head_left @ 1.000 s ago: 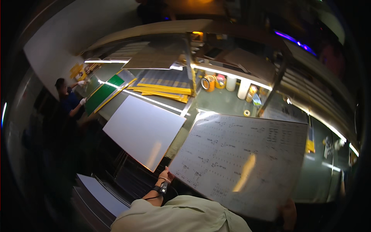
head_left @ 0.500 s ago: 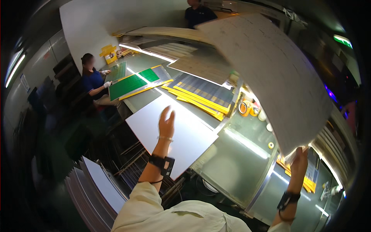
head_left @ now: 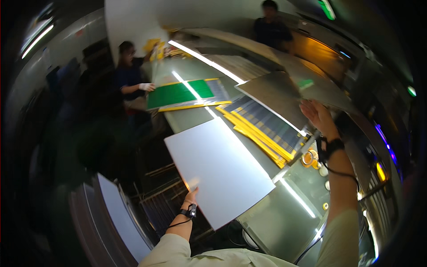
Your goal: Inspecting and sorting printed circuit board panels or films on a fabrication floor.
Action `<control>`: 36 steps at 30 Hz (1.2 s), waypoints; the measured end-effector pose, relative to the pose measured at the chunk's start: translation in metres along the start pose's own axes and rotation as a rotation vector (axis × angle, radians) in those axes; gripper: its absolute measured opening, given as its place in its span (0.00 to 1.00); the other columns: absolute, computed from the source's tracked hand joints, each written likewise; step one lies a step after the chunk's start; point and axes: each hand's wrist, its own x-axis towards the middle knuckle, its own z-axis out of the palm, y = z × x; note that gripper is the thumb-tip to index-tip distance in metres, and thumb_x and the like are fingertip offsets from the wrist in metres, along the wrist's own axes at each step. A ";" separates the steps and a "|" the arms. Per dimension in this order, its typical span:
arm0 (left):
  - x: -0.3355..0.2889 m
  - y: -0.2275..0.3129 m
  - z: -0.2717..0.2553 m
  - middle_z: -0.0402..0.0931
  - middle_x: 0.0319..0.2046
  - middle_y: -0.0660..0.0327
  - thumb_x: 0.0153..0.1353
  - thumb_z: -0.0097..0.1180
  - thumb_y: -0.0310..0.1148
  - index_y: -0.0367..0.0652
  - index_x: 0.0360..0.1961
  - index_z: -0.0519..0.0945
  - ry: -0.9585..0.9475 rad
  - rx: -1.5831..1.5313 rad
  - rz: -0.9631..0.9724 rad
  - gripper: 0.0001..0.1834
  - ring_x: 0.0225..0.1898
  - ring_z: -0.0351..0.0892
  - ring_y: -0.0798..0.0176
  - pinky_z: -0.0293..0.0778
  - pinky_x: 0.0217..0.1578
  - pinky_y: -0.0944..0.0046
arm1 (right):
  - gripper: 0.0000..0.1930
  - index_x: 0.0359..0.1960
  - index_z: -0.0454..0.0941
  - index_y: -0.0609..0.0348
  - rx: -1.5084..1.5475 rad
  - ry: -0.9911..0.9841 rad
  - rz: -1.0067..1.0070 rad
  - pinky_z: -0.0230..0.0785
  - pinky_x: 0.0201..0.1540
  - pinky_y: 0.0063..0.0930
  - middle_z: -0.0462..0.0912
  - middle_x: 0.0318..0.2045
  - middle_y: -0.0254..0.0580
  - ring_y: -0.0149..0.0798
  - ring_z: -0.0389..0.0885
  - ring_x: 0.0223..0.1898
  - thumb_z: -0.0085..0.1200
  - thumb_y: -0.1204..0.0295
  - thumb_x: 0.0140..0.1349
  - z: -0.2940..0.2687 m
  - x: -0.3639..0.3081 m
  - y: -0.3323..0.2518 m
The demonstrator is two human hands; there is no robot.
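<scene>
A worker's left hand (head_left: 192,196) grasps a white board (head_left: 218,171) overlapping the bench's (head_left: 278,222) edge, apparently steadying it, while the empty right hand (head_left: 316,113) hangs open near a brown panel (head_left: 270,95); shifting the board likely calls for both.

Left hand (head_left: 192,196) low, right hand (head_left: 316,115) high
From the torso (head_left: 227,256), left grips at eleven o'clock, right loose at one.

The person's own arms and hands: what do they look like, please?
The left hand and right hand are bare. Each wears a black strap with a small box and a dark cord; the left also a thin band. The sleeves are pale.
</scene>
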 end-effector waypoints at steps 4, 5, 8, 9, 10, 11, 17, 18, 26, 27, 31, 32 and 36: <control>-0.033 0.031 0.024 0.75 0.37 0.56 0.53 0.58 0.35 0.33 0.44 0.72 0.019 -0.096 0.091 0.20 0.39 0.74 0.58 0.70 0.42 0.60 | 0.11 0.40 0.72 0.63 -0.548 -0.098 0.168 0.72 0.36 0.23 0.78 0.32 0.41 0.32 0.78 0.29 0.47 0.70 0.60 0.057 -0.063 0.050; -0.045 0.042 0.031 0.75 0.36 0.56 0.53 0.57 0.35 0.32 0.42 0.74 -0.006 -0.090 0.154 0.19 0.37 0.75 0.61 0.70 0.41 0.62 | 0.11 0.41 0.72 0.63 -0.468 -0.100 0.194 0.72 0.36 0.23 0.78 0.33 0.40 0.31 0.78 0.31 0.47 0.70 0.60 0.051 -0.088 0.068; -0.115 0.097 0.062 0.74 0.35 0.60 0.53 0.56 0.36 0.33 0.41 0.75 0.073 0.092 0.369 0.19 0.36 0.72 0.66 0.67 0.39 0.66 | 0.18 0.47 0.69 0.65 -0.556 -0.171 0.290 0.74 0.34 0.27 0.78 0.35 0.49 0.36 0.79 0.31 0.49 0.67 0.58 0.009 -0.157 0.099; -0.142 0.115 0.070 0.74 0.35 0.60 0.53 0.57 0.37 0.33 0.41 0.75 0.113 0.134 0.452 0.19 0.36 0.71 0.66 0.67 0.39 0.66 | 0.18 0.47 0.68 0.65 -0.526 -0.206 0.251 0.75 0.33 0.26 0.78 0.34 0.50 0.37 0.80 0.30 0.49 0.66 0.58 0.003 -0.181 0.100; -0.169 0.129 0.068 0.75 0.35 0.60 0.54 0.57 0.37 0.33 0.40 0.75 0.142 0.136 0.536 0.18 0.35 0.72 0.66 0.68 0.38 0.66 | 0.18 0.47 0.68 0.64 -0.541 -0.174 0.258 0.74 0.33 0.26 0.78 0.34 0.50 0.37 0.80 0.30 0.49 0.65 0.59 -0.006 -0.202 0.106; -0.195 0.142 0.063 0.75 0.34 0.59 0.55 0.57 0.37 0.32 0.40 0.75 0.170 0.144 0.623 0.18 0.35 0.73 0.66 0.69 0.38 0.66 | 0.19 0.48 0.67 0.63 -0.553 -0.142 0.263 0.74 0.33 0.25 0.78 0.34 0.49 0.37 0.80 0.30 0.49 0.64 0.59 -0.017 -0.218 0.116; -0.412 0.224 0.037 0.74 0.24 0.67 0.54 0.58 0.36 0.38 0.31 0.77 0.518 0.291 0.966 0.11 0.24 0.69 0.73 0.67 0.28 0.69 | 0.16 0.47 0.68 0.61 -0.567 -0.149 0.433 0.72 0.31 0.21 0.79 0.32 0.44 0.33 0.79 0.29 0.46 0.66 0.61 -0.052 -0.251 0.168; -0.434 0.229 0.009 0.71 0.22 0.68 0.53 0.59 0.36 0.40 0.28 0.77 0.948 0.567 1.336 0.10 0.21 0.66 0.74 0.65 0.24 0.69 | 0.15 0.47 0.69 0.61 -0.557 -0.192 0.416 0.72 0.30 0.20 0.79 0.31 0.43 0.31 0.78 0.29 0.45 0.67 0.61 -0.052 -0.243 0.183; -0.629 0.295 0.025 0.76 0.31 0.65 0.56 0.56 0.32 0.31 0.39 0.76 1.030 0.883 1.472 0.14 0.29 0.70 0.76 0.68 0.31 0.75 | 0.13 0.46 0.70 0.60 -0.564 -0.359 0.385 0.70 0.33 0.18 0.79 0.31 0.38 0.28 0.77 0.30 0.45 0.69 0.61 0.054 -0.248 0.218; -0.633 0.296 0.014 0.76 0.29 0.67 0.57 0.55 0.31 0.31 0.38 0.77 1.064 0.932 1.425 0.13 0.27 0.69 0.77 0.67 0.30 0.75 | 0.13 0.46 0.70 0.60 -0.568 -0.372 0.391 0.70 0.33 0.18 0.79 0.31 0.38 0.28 0.77 0.30 0.45 0.69 0.61 0.060 -0.250 0.221; -0.630 0.288 -0.025 0.74 0.22 0.69 0.56 0.54 0.30 0.31 0.35 0.77 1.150 1.032 1.256 0.11 0.23 0.65 0.79 0.64 0.24 0.75 | 0.14 0.46 0.70 0.59 -0.602 -0.402 0.419 0.70 0.34 0.18 0.79 0.32 0.37 0.28 0.77 0.31 0.46 0.68 0.60 0.071 -0.248 0.232; -0.624 0.283 -0.029 0.74 0.20 0.68 0.55 0.54 0.30 0.31 0.33 0.77 1.134 1.036 1.256 0.11 0.22 0.65 0.79 0.64 0.23 0.74 | 0.14 0.46 0.70 0.59 -0.592 -0.388 0.425 0.70 0.34 0.18 0.79 0.32 0.37 0.28 0.77 0.31 0.47 0.68 0.60 0.069 -0.249 0.233; -0.605 0.261 -0.080 0.70 0.14 0.64 0.52 0.55 0.30 0.31 0.29 0.77 1.184 1.033 1.125 0.10 0.18 0.64 0.77 0.63 0.20 0.70 | 0.15 0.47 0.71 0.58 -0.662 -0.413 0.490 0.70 0.34 0.19 0.79 0.32 0.37 0.27 0.77 0.31 0.47 0.67 0.59 0.077 -0.245 0.261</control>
